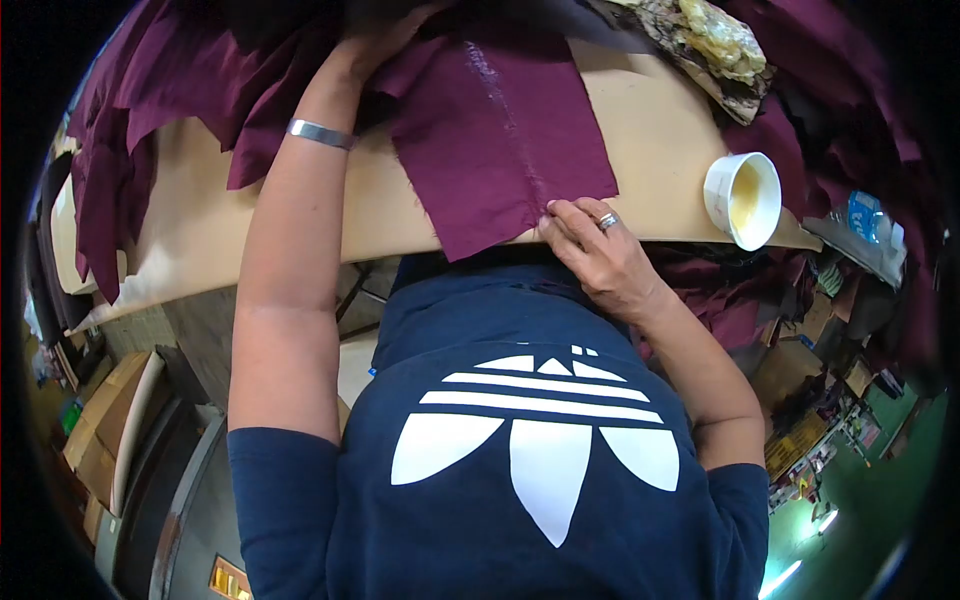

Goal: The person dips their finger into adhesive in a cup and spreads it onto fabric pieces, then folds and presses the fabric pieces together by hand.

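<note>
A maroon cloth piece (500, 140) lies on the tan table, with a whitish streak running down its middle to the near edge. At that near edge, the fingertips of my right hand (600, 240) are pinched together on the cloth, by the end of the streak; a ring is on one finger. My left hand (395, 38) reaches to the far side, beside the top of the same cloth. Its fingers run out of sight at the frame's top by dark fabric, so their hold cannot be seen. A metal bracelet (321, 134) circles the left wrist.
Right of the cloth, a white cup (760, 203) holds something yellowish at the table (660, 120) edge. Behind it sits a crumpled yellowish lump (715, 42). More maroon fabric (190, 75) drapes at left and right. A blue-labelled plastic bottle (868, 220) lies far right.
</note>
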`<state>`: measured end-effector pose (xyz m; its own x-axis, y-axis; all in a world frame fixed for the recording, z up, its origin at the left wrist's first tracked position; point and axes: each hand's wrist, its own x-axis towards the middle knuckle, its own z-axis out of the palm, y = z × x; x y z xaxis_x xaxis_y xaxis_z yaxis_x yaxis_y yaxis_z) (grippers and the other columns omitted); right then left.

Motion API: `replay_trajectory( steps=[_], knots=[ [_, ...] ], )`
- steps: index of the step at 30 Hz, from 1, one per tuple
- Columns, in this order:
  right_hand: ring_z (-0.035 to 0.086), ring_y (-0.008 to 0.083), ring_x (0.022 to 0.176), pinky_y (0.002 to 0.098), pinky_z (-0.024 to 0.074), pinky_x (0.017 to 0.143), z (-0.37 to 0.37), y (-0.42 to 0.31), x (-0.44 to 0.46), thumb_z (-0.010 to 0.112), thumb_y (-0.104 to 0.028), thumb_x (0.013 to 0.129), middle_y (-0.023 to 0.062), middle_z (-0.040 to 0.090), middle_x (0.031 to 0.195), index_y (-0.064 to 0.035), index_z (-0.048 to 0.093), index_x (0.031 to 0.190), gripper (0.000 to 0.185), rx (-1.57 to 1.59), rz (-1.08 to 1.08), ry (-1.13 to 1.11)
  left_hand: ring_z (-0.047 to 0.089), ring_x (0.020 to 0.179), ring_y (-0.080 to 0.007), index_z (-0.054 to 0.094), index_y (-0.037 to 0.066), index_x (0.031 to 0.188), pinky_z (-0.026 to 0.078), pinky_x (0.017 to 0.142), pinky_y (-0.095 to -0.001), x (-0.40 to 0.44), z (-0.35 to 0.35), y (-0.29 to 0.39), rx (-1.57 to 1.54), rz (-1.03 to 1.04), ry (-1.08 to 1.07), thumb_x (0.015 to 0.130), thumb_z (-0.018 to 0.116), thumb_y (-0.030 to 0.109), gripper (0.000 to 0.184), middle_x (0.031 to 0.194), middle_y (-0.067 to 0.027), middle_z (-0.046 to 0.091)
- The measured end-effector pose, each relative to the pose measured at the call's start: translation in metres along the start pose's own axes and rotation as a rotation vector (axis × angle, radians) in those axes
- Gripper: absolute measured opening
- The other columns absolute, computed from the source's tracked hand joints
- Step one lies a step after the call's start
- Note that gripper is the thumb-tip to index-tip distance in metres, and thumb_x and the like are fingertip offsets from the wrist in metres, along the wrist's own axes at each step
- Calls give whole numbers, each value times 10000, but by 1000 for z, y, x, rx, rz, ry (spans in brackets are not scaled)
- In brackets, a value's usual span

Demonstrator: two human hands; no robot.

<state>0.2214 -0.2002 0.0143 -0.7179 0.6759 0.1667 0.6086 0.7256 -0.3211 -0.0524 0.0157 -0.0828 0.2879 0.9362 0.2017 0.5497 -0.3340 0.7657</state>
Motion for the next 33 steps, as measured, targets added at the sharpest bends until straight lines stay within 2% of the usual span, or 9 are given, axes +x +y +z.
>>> replay_trajectory(
  steps=[3,7,10,14,17,21,23,29,33],
  knots=[
    [561,299,933,362,472,809,-29,16,-15,577,-8,716,137,550,1090,-26,600,933,219,157,101,74,459,1135,-287,514,25,1207,333,1004,-373,-2,-1,-3,42,13,8,815,643,335,516,1217,-138,526],
    [478,329,1107,417,403,912,-102,42,-58,686,-62,632,117,522,1198,-64,615,939,315,-157,633,228,457,1138,-292,515,31,1208,330,1005,-380,0,-3,-10,85,19,16,815,640,337,513,1219,-141,523],
    [306,349,1280,456,299,1020,-117,62,-92,784,-243,569,114,360,1388,-103,639,984,462,-393,732,-61,455,1141,-296,515,35,1208,328,1007,-386,9,-7,-17,111,29,21,816,637,339,511,1221,-143,520],
    [203,341,1344,469,279,1035,-100,72,-101,801,-279,546,104,245,1463,-171,654,1030,517,-382,782,-183,452,1145,-301,516,40,1209,326,1008,-393,18,-7,-21,132,42,20,816,633,341,509,1224,-146,517],
    [225,340,1336,468,281,1035,-95,72,-98,801,-276,551,111,238,1467,-167,655,1008,492,-400,815,-204,450,1147,-304,517,44,1210,324,1009,-399,18,-6,-20,144,58,24,816,631,343,507,1226,-149,515],
    [277,369,1309,480,286,1022,-98,86,-109,784,-224,568,151,260,1454,-90,596,962,457,-239,728,-8,447,1151,-309,518,49,1211,321,1011,-406,12,-4,-15,164,94,31,817,627,345,505,1229,-152,512],
    [279,374,1308,494,277,1023,-108,78,-106,776,-198,565,161,276,1444,-77,553,1000,503,-197,811,52,446,1153,-312,518,52,1211,320,1012,-410,12,-2,-11,168,111,38,817,625,346,503,1230,-153,511],
    [269,328,1323,488,263,1032,-111,37,-77,777,-204,570,103,316,1424,-85,574,915,418,-527,821,-284,442,1159,-319,519,60,1213,316,1014,-421,18,1,-5,197,135,61,818,620,349,500,1234,-158,506],
    [358,301,1264,430,292,1012,-97,24,-10,675,-68,630,98,462,1301,-92,620,872,249,-293,490,13,439,1162,-324,520,65,1214,313,1016,-428,7,0,-2,270,175,92,818,617,351,498,1237,-161,503]
  ],
)
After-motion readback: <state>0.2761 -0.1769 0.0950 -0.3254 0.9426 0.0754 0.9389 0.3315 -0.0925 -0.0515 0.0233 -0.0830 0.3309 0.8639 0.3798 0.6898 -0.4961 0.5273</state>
